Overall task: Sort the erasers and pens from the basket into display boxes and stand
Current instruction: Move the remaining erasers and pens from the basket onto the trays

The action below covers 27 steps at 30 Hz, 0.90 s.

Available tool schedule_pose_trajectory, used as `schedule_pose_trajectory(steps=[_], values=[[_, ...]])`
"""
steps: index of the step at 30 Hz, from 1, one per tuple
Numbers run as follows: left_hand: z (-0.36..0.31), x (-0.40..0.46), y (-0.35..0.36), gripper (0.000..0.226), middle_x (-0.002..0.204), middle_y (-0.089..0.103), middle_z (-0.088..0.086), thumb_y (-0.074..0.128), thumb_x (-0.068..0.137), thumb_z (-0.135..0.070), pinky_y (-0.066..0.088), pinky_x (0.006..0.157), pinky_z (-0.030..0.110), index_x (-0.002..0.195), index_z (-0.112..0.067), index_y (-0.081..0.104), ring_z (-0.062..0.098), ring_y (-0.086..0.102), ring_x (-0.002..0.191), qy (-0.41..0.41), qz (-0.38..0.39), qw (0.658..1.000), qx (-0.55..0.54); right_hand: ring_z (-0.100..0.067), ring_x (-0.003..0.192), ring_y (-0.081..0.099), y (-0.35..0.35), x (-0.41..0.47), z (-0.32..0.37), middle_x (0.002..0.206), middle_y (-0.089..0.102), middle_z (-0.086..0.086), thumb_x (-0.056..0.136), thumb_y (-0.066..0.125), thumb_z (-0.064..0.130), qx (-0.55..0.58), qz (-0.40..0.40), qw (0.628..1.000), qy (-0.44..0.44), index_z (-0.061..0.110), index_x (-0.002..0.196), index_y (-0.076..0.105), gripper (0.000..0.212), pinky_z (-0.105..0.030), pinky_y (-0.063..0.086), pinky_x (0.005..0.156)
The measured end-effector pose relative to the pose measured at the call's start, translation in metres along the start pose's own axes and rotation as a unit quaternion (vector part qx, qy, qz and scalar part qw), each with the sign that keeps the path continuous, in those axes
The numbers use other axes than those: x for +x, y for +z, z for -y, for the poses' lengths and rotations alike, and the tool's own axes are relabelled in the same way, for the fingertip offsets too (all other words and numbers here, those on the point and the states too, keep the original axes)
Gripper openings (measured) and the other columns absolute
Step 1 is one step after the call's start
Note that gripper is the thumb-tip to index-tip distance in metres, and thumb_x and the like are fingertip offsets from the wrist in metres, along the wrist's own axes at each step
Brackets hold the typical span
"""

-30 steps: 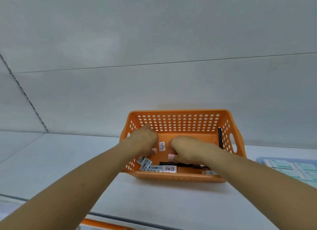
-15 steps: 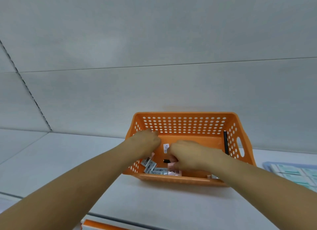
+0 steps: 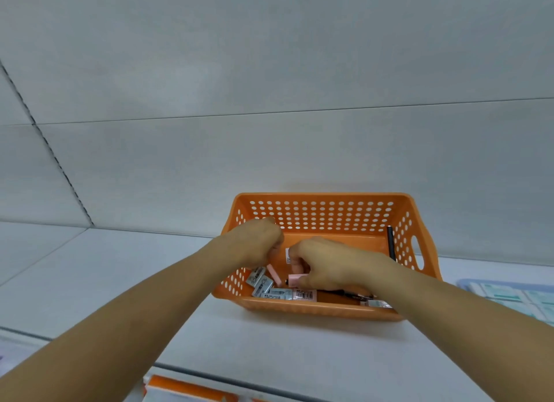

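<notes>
We reach both arms into an orange perforated basket [image 3: 323, 212] that sits on a pale grey shelf [image 3: 120, 281], close to the back wall. Our left hand [image 3: 257, 242] is inside the basket's left half with its fingers curled under; a pink eraser [image 3: 274, 275] slants down just below it, but we cannot tell whether the hand grips it or anything else. Our right hand [image 3: 332, 266] lies across the middle of the basket, fingers curled, and pinches a second pink eraser [image 3: 297, 279] that sticks out to the left of its fingertips.

On the basket floor, along the near wall, we see a loose heap of grey-sleeved erasers [image 3: 263, 284] at the left corner, then a pale pink eraser with a barcode label [image 3: 304, 294] beside them. A black pen [image 3: 350, 294] lies flat under our right wrist, running along the near wall. Another grey-sleeved eraser [image 3: 376, 304] shows at the near right corner, mostly covered by our forearm. A second black pen [image 3: 390, 242] stands upright against the right wall, beside the handle cut-out. A small white label [image 3: 287, 254] shows between our two hands.

To the right of the basket, well apart from it, sits a pale blue display box [image 3: 467, 283] filled with rows of pale green-and-white packets [image 3: 509, 293]. An orange edge [image 3: 186, 386] shows below the shelf's front lip.
</notes>
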<state>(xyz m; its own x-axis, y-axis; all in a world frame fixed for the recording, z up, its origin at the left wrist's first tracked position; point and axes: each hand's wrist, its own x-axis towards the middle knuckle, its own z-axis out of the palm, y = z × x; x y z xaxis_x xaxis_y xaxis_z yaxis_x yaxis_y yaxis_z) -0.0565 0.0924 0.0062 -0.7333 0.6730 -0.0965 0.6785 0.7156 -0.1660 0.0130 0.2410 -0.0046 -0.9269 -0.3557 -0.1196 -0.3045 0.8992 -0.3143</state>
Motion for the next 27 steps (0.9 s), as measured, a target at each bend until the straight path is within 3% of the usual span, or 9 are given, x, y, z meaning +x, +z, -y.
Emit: schedule_pose_trajectory(steps=[7, 11, 14, 19, 24, 27], values=[[0.001, 0.0, -0.002, 0.025, 0.113, 0.056, -0.001, 0.062, 0.086, -0.003, 0.043, 0.077, 0.023, 0.104, -0.021, 0.062, 0.015, 0.053, 0.098, -0.015, 0.014, 0.994, -0.103, -0.009, 0.071, 0.054, -0.007, 0.001, 0.0, 0.08, 0.06, 0.008, 0.087, 0.067, 0.032, 0.011, 0.026, 0.999, 0.015, 0.02, 0.086, 0.063, 0.013, -0.026, 0.044, 0.062], [0.0, -0.003, 0.005, 0.035, 0.122, 0.058, -0.002, 0.062, 0.088, -0.006, 0.045, 0.083, 0.026, 0.117, -0.025, 0.064, 0.018, 0.055, 0.107, -0.001, 0.099, 0.989, -0.106, -0.012, 0.077, 0.062, -0.003, -0.004, -0.004, 0.084, 0.069, 0.003, 0.087, 0.069, 0.036, 0.024, 0.106, 0.993, 0.036, 0.019, 0.087, 0.067, 0.017, -0.029, 0.05, 0.068], [-0.003, -0.003, 0.01, 0.042, 0.123, 0.055, -0.001, 0.07, 0.086, -0.014, 0.043, 0.083, 0.025, 0.125, -0.026, 0.061, 0.017, 0.053, 0.103, -0.003, 0.137, 0.987, -0.082, -0.015, 0.083, 0.059, 0.003, -0.008, -0.004, 0.089, 0.064, 0.003, 0.087, 0.068, 0.038, -0.031, 0.077, 0.996, 0.029, 0.02, 0.088, 0.066, 0.018, -0.03, 0.049, 0.071], [-0.006, -0.001, 0.011, 0.043, 0.117, 0.061, -0.001, 0.076, 0.082, -0.021, 0.047, 0.083, 0.026, 0.121, -0.023, 0.06, 0.016, 0.055, 0.096, 0.004, 0.155, 0.985, -0.078, -0.019, 0.083, 0.06, 0.007, -0.004, -0.002, 0.091, 0.062, 0.0, 0.083, 0.071, 0.029, -0.051, 0.041, 0.997, 0.03, 0.014, 0.098, 0.064, 0.023, -0.035, 0.054, 0.074], [-0.001, 0.002, 0.013, 0.024, 0.093, 0.06, -0.009, 0.079, 0.078, -0.024, 0.052, 0.082, 0.029, 0.092, -0.026, 0.06, 0.012, 0.057, 0.086, 0.025, 0.16, 0.981, -0.102, -0.022, 0.088, 0.06, 0.013, 0.004, -0.001, 0.096, 0.064, -0.003, 0.083, 0.068, 0.026, -0.023, 0.099, 0.994, 0.036, 0.014, 0.1, 0.066, 0.021, -0.04, 0.053, 0.079], [0.0, 0.002, 0.014, 0.026, 0.097, 0.062, -0.008, 0.078, 0.079, -0.024, 0.054, 0.087, 0.032, 0.1, -0.025, 0.063, 0.013, 0.059, 0.088, 0.035, 0.175, 0.979, -0.102, -0.022, 0.083, 0.058, 0.013, 0.007, 0.001, 0.096, 0.065, -0.008, 0.086, 0.066, 0.027, -0.031, 0.118, 0.992, 0.033, 0.009, 0.098, 0.066, 0.021, -0.039, 0.052, 0.076]])
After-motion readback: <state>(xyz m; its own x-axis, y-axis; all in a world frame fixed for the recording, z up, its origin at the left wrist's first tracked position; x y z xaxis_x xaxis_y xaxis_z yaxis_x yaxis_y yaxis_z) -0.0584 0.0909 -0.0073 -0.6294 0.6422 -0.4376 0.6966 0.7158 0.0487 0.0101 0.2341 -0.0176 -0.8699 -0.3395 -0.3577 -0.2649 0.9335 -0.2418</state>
